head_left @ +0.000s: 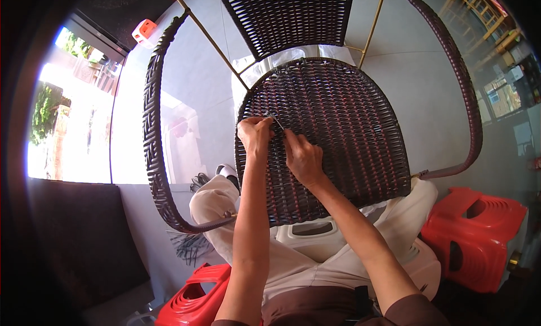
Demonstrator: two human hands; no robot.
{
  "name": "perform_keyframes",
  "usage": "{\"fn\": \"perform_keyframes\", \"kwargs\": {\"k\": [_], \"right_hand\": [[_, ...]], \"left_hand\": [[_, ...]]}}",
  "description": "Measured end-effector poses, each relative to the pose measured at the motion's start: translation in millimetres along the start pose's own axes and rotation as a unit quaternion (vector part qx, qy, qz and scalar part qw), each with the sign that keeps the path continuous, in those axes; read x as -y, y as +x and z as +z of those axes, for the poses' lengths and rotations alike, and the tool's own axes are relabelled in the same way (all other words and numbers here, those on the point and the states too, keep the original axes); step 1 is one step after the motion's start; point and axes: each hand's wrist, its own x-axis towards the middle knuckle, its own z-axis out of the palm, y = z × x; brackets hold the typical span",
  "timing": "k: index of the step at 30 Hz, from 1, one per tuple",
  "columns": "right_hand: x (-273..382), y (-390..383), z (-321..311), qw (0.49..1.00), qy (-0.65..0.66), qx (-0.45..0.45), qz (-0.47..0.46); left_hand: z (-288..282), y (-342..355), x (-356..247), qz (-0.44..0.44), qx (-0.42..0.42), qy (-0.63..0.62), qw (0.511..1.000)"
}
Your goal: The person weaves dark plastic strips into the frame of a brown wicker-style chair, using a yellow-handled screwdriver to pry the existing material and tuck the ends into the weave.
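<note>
A woven chair seat of dark strands threaded with dull red lies over my lap. On its left part my left hand is closed, fingertips pinched at the weave on something too small to make out, beside the tip of a thin metal tool. My right hand, just below and to the right, grips that tool with curled fingers. The chair's backrest rises beyond the seat on brass-coloured rods, and woven armrests curve along both sides.
Red plastic stools stand at lower right and lower left. Loose dark strands lie on the floor at left, near a dark mat. A small red stool is farther back; bamboo furniture is at upper right.
</note>
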Motion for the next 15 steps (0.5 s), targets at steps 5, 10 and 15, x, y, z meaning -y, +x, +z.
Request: {"fn": "perform_keyframes", "kwargs": {"k": [5, 10, 15], "right_hand": [[-1, 0, 0, 1.0, -0.013, 0.007, -0.001], [3, 5, -9, 0.998, 0.019, 0.046, 0.03], [7, 17, -32, 0.996, 0.053, 0.056, 0.038]], "left_hand": [[0, 4, 3, 0.003, 0.002, 0.011, 1.0], [-7, 5, 3, 0.019, 0.016, 0.015, 1.0], [-10, 10, 15, 0.08, -0.003, 0.034, 0.996]]}}
